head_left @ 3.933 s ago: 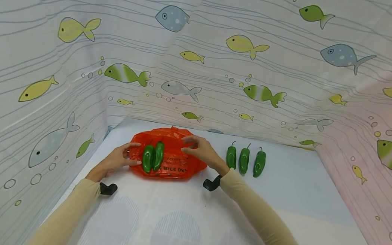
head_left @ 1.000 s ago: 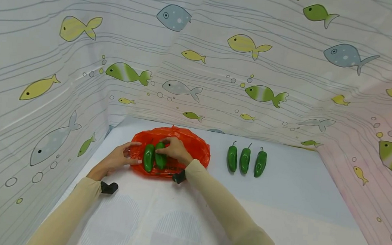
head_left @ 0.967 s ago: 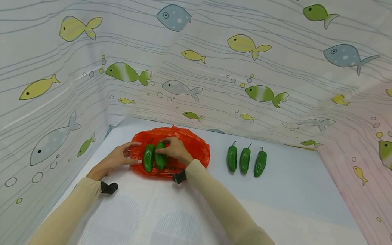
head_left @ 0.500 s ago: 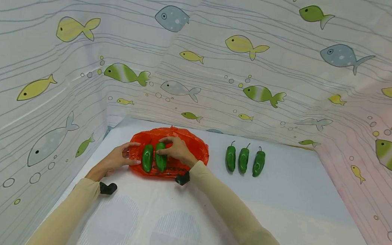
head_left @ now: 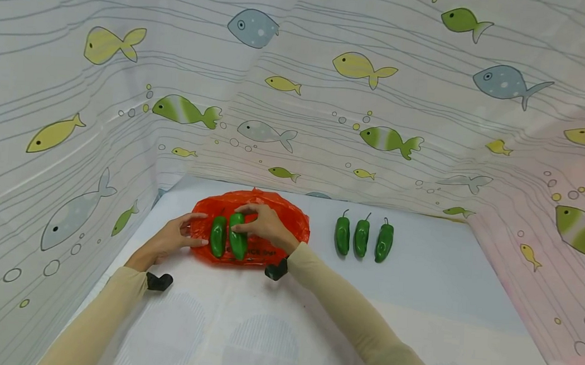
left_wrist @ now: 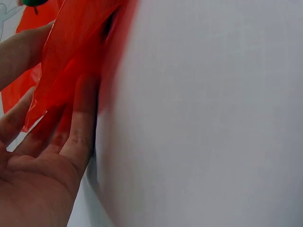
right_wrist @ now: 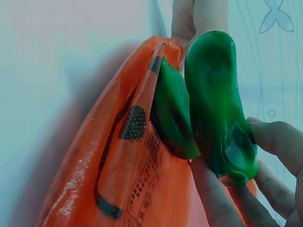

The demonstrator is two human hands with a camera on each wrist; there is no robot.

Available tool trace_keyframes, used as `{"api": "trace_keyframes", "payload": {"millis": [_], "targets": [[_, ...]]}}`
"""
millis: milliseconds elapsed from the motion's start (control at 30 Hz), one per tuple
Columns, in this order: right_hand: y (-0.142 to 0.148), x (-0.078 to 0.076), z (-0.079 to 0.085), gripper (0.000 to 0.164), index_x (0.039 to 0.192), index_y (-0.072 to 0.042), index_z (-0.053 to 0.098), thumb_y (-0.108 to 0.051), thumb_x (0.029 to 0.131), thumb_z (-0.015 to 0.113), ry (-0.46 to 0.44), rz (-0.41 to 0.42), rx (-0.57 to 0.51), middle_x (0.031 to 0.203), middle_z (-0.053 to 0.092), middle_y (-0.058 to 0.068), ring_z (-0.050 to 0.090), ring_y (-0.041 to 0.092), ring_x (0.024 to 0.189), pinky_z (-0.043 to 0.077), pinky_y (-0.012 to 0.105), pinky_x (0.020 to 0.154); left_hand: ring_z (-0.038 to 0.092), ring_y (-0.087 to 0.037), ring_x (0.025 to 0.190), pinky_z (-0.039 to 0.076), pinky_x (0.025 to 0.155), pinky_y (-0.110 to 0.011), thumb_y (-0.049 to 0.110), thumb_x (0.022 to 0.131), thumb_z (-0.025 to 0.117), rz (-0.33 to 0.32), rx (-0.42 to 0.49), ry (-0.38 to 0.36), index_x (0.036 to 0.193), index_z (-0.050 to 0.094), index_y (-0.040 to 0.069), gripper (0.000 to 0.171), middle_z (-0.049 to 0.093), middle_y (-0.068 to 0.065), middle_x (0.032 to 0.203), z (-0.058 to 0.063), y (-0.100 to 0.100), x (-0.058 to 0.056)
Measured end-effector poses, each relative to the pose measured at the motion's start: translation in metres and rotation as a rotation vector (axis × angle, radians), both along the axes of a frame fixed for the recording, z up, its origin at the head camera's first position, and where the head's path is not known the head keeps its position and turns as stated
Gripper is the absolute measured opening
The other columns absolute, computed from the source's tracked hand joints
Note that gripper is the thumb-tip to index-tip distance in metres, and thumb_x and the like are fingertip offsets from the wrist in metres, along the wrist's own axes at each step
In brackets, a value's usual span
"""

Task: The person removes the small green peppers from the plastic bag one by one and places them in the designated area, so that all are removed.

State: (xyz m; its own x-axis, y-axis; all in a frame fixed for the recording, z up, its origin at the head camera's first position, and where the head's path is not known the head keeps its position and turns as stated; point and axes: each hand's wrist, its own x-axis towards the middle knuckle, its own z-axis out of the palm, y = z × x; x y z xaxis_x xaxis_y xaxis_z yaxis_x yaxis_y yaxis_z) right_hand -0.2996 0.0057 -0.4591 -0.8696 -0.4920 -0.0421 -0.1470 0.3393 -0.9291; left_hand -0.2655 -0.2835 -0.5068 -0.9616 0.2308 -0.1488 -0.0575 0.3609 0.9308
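Observation:
Between the thumb and fingers of my right hand (head_left: 264,225) is a glossy green pepper (head_left: 238,238), held over the red plastic bag (head_left: 290,227). A second pepper (head_left: 218,236) lies just to its left on the bag. In the right wrist view the held pepper (right_wrist: 215,104) fills the grip, and the other pepper (right_wrist: 173,113) shows behind it against the printed bag film. My left hand (head_left: 171,236) stays at the bag's left edge, fingers spread. The left wrist view shows its fingers (left_wrist: 84,106) reaching behind the translucent red film, their tips partly veiled.
Three more green peppers (head_left: 361,240) stand in a row right of the bag, stems pointing away. The white tabletop (head_left: 447,276) meets fish-patterned sheeting (head_left: 327,112) at the back and both sides. Each wrist wears a black mount (head_left: 159,281).
My right hand has moved left from the bag's right side and taken hold of the right-hand pepper. The gap between the two peppers has widened slightly. The left hand stays in place.

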Motion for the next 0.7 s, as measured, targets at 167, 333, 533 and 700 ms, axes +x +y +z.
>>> {"api": "trace_keyframes", "payload": {"millis": [167, 333, 533, 700], "targets": [[0.005, 0.003, 0.002, 0.046, 0.130, -0.017, 0.069, -0.022, 0.087, 0.086, -0.002, 0.025, -0.015, 0.124, 0.063, -0.004, 0.065, 0.018, 0.098, 0.059, 0.047, 0.087, 0.049, -0.043, 0.132, 0.054, 0.091, -0.028, 0.022, 0.084, 0.087, -0.008, -0.013, 0.001, 0.155, 0.042, 0.012, 0.084, 0.043, -0.024, 0.151, 0.000, -0.001, -0.001], [0.011, 0.005, 0.005, 0.045, 0.129, -0.020, 0.070, -0.023, 0.087, 0.086, -0.001, 0.043, -0.023, 0.125, 0.063, -0.004, 0.066, 0.018, 0.097, 0.058, 0.049, 0.088, 0.048, -0.044, 0.133, 0.054, 0.092, -0.028, 0.024, 0.085, 0.087, -0.011, -0.024, 0.008, 0.155, 0.042, 0.012, 0.084, 0.043, -0.024, 0.151, -0.001, -0.001, -0.002], [0.017, 0.008, 0.008, 0.046, 0.129, -0.020, 0.070, -0.024, 0.086, 0.086, -0.008, 0.055, -0.025, 0.126, 0.062, -0.004, 0.069, 0.019, 0.091, 0.057, 0.052, 0.090, 0.049, -0.042, 0.132, 0.054, 0.091, -0.028, 0.023, 0.084, 0.087, -0.001, -0.028, 0.002, 0.155, 0.042, 0.013, 0.084, 0.044, -0.024, 0.150, -0.002, -0.002, -0.003], [0.022, 0.011, 0.011, 0.046, 0.129, -0.022, 0.070, -0.025, 0.086, 0.087, 0.003, 0.039, 0.000, 0.125, 0.063, -0.006, 0.068, 0.018, 0.094, 0.057, 0.051, 0.090, 0.049, -0.042, 0.132, 0.054, 0.092, -0.030, 0.022, 0.086, 0.086, -0.006, -0.032, -0.004, 0.156, 0.041, 0.012, 0.084, 0.043, -0.025, 0.151, -0.002, -0.002, -0.004]]}}
